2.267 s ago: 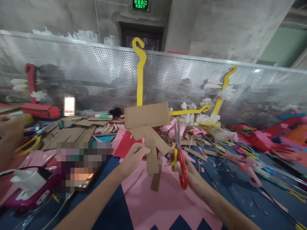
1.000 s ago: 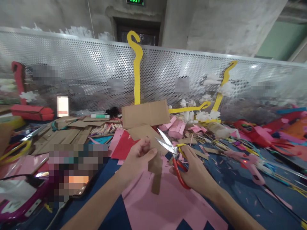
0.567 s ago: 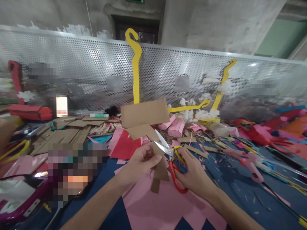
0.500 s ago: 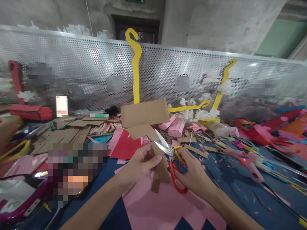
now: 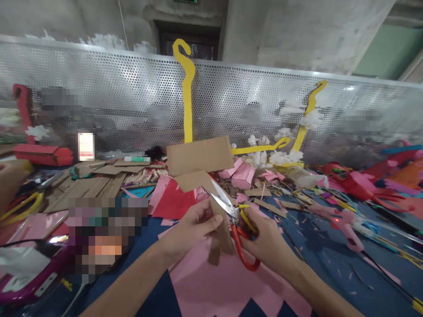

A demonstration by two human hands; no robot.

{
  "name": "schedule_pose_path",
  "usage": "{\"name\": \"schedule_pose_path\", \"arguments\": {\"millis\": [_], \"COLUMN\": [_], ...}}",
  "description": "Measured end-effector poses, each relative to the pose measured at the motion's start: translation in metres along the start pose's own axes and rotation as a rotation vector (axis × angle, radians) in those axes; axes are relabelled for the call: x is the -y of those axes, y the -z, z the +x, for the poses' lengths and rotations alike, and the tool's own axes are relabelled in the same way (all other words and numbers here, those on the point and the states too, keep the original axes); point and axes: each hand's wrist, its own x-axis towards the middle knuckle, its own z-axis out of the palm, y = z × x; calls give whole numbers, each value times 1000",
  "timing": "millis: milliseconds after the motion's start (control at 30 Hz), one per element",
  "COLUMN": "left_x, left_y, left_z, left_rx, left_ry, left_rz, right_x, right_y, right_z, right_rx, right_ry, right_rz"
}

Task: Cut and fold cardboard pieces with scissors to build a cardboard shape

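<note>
My left hand (image 5: 200, 222) pinches a narrow brown cardboard piece (image 5: 222, 229) between thumb and fingers, above a pink sheet (image 5: 211, 286). In my right hand (image 5: 264, 231) are scissors with red and yellow handles (image 5: 243, 251). Their blades (image 5: 223, 198) lie at the top end of the cardboard piece, pointing up and left, and look nearly closed together. Just beyond the blades stands a cardboard box shape (image 5: 200, 156), with a flap (image 5: 193, 179) toward me and a tall yellow hooked strip (image 5: 187, 105) rising behind it.
A pink glue gun (image 5: 345, 222) with a red light lies on the right. Cardboard pieces (image 5: 89, 189), a glue stick (image 5: 137, 159) and a red box (image 5: 44, 154) are on the left. Another person's hand (image 5: 11, 180) shows at the left edge. A perforated metal panel (image 5: 218, 88) stands behind.
The scissor blades have drawn closer together, and my right hand and the handles have shifted slightly. My left hand stays in nearly the same place with the cardboard.
</note>
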Motion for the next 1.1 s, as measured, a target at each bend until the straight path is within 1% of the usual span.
{"name": "schedule_pose_path", "arguments": {"millis": [100,233,333,467,567,633,667,767,833,933,1100], "left_x": [-1,-4,-6,-9,-12,-14,-15,-17,-17,-14,-10], "left_y": [0,-2,-3,-5,-5,-4,-3,0,1,2,3], "left_z": [1,2,1,2,4,5,5,4,4,3,2], "left_rx": [-1,-6,-23,-157,-294,-360,-373,-364,-352,-324,-251], "left_ry": [-5,-3,12,24,-21,-90,-120,-165,-169,-190,-185], "left_rz": [2,23,38,40,55,128,192,407,496,553,576], "right_x": [-2,-10,-12,-8,-8,-10,-11,-13,-12,-10,-7], "right_y": [0,-3,-5,-3,5,10,12,15,14,14,14], "right_z": [0,-1,0,3,6,8,8,9,8,6,5], "right_rx": [11,-7,-22,-75,-76,-74,-80,-101,-99,-92,-98], "right_ry": [2,-23,-62,-74,-23,8,13,5,5,17,47], "right_rz": [-17,-51,-7,88,15,-56,-87,-151,-170,-167,-153]}}
